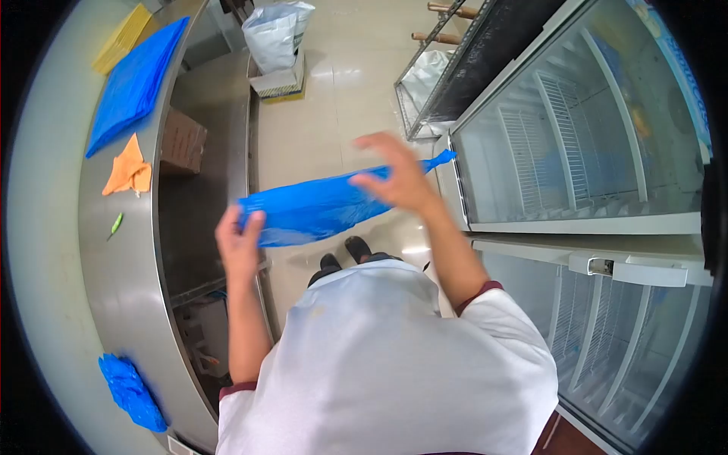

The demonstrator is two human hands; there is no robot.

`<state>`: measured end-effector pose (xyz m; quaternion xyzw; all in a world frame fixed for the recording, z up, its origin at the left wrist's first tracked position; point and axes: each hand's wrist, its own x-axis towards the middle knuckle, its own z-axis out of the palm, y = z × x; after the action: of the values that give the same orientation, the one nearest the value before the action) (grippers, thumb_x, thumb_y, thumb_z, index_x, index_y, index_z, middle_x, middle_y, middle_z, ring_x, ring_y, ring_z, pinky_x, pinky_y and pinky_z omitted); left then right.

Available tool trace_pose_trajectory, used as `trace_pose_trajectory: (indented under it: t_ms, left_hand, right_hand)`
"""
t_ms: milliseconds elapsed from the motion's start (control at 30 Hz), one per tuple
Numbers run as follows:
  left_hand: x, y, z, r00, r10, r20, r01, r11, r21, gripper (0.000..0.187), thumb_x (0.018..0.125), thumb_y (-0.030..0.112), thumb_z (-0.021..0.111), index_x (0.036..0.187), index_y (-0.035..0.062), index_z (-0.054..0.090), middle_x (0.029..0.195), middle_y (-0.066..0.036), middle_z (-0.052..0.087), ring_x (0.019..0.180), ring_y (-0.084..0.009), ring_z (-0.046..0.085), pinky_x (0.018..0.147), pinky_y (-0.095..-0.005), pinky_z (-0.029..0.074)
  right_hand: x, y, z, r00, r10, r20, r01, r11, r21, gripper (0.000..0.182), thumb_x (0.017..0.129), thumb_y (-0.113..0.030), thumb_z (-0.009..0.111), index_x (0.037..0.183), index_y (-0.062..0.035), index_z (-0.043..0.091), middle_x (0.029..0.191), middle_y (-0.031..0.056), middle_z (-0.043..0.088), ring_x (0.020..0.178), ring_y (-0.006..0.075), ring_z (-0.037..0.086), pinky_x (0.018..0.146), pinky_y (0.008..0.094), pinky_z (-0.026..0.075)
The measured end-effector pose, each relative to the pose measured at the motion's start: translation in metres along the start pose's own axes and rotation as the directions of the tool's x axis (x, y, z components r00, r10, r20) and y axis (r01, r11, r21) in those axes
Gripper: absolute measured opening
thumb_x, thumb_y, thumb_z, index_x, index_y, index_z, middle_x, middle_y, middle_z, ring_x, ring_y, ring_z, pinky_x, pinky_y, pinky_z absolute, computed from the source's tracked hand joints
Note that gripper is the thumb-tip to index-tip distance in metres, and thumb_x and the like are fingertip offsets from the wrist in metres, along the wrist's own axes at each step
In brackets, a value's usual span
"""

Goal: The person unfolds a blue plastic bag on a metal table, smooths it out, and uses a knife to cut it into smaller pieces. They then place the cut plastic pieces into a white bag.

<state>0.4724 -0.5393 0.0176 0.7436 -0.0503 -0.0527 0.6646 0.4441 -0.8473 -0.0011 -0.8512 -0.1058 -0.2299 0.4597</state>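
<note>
While blue sheets [138, 85] lie at the far end of the steel counter [125, 269], the left hand [240, 246] pinches a midair blue plastic bag [311, 208] by its left end. Right hand [406, 182]: fingers wide apart over it, contact unclear; advised: firm pinch, light touch.

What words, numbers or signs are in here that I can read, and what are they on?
None are clear enough to quote.
Cardboard box on the shelf: too blurred.
Floor carton: too small.
Dark panel: faint scribbles, unreadable.
Blue strip on the fridge: slanted letters, unclear.
</note>
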Motion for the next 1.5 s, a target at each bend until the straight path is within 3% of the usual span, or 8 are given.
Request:
trace_pose_trajectory:
  t_ms: [200,367,467,800,1033,1200,1333,1500]
  left_hand:
    - [0.022,0.061,-0.093,0.975,0.11,-0.194,-0.164,0.944,-0.285,0.022,0.092,0.011,0.06,0.112,0.0025,0.06,0.101,-0.005,0.067,0.092,-0.0134,0.063,0.086,-0.0286,0.049]
    - [0.023,0.078,-0.139,0.941,0.125,-0.314,-0.211,0.942,-0.26,0.022,0.093,0.015,0.059,0.112,0.0033,0.059,0.1,-0.006,0.067,0.091,-0.0144,0.064,0.086,-0.0294,0.049]
    - [0.02,0.08,-0.159,0.925,0.136,-0.355,-0.22,0.953,-0.208,0.02,0.093,0.017,0.06,0.108,0.0039,0.06,0.098,-0.004,0.067,0.09,-0.0136,0.064,0.084,-0.0284,0.049]
    - [-0.001,0.134,-0.159,0.816,0.374,-0.441,-0.185,0.892,0.413,0.022,0.091,0.025,0.067,0.089,0.0035,0.07,0.074,0.005,0.057,0.067,-0.0052,0.048,0.06,-0.0223,0.037]
    - [0.016,0.038,-0.061,0.955,0.156,-0.251,-0.003,0.854,0.52,0.026,0.087,0.021,0.068,0.09,-0.0046,0.071,0.077,-0.004,0.071,0.074,-0.0128,0.063,0.067,-0.0301,0.05]
    - [-0.008,-0.012,0.018,0.932,-0.33,-0.149,0.304,0.937,-0.171,0.032,0.099,0.023,0.054,0.124,0.0057,0.063,0.111,-0.003,0.066,0.093,-0.0129,0.06,0.076,-0.0295,0.052]
    - [-0.024,-0.047,0.045,0.953,-0.298,-0.06,0.253,0.885,-0.391,0.03,0.096,0.022,0.058,0.121,0.0076,0.065,0.115,-0.004,0.063,0.105,-0.0139,0.058,0.081,-0.0307,0.052]
    - [-0.023,-0.101,0.025,0.89,0.19,-0.415,0.075,0.836,0.543,0.06,0.074,0.02,0.079,0.128,0.0092,0.055,0.122,-0.015,0.06,0.113,-0.0328,0.058,0.09,-0.0436,0.049]
  right_hand:
    - [-0.025,0.151,-0.135,0.833,0.479,0.277,-0.498,0.867,-0.003,0.063,0.071,-0.016,0.082,0.129,-0.0083,0.055,0.129,0.0112,0.057,0.124,0.0244,0.051,0.106,0.0374,0.039]
    - [-0.034,0.209,-0.032,0.74,0.481,0.47,-0.667,0.612,0.424,0.034,0.081,-0.005,0.071,0.114,-0.0079,0.064,0.106,0.0037,0.065,0.1,0.0145,0.061,0.087,0.0294,0.05]
    - [-0.021,0.209,0.056,0.664,0.543,0.514,-0.71,0.673,0.206,0.016,0.085,-0.007,0.068,0.101,-0.0064,0.067,0.09,0.0011,0.065,0.081,0.0098,0.059,0.071,0.0262,0.049]
    - [-0.031,0.147,0.16,0.757,0.538,0.372,-0.588,0.808,0.027,0.016,0.082,-0.004,0.066,0.098,-0.006,0.065,0.081,0.0011,0.064,0.078,0.0136,0.063,0.072,0.0276,0.053]
    - [-0.001,-0.08,0.159,0.858,0.157,0.489,-0.472,0.617,0.63,0.033,0.085,-0.012,0.07,0.114,-0.0046,0.055,0.093,0.0043,0.061,0.079,0.0142,0.061,0.062,0.0281,0.052]
    - [-0.004,-0.058,0.204,0.937,0.344,0.061,-0.332,0.823,0.461,0.044,0.08,-0.009,0.069,0.119,-0.0042,0.05,0.088,0.0114,0.064,0.076,0.0264,0.064,0.074,0.0369,0.052]
    - [-0.012,-0.039,0.177,0.919,0.374,0.126,-0.392,0.903,0.179,0.026,0.083,-0.004,0.06,0.108,-0.0004,0.057,0.085,0.0132,0.066,0.074,0.0242,0.063,0.069,0.0373,0.05]
    - [-0.013,-0.019,0.145,0.882,0.458,0.11,-0.47,0.839,0.274,0.011,0.088,-0.005,0.059,0.097,-0.0003,0.063,0.076,0.0073,0.063,0.069,0.013,0.056,0.065,0.029,0.046]
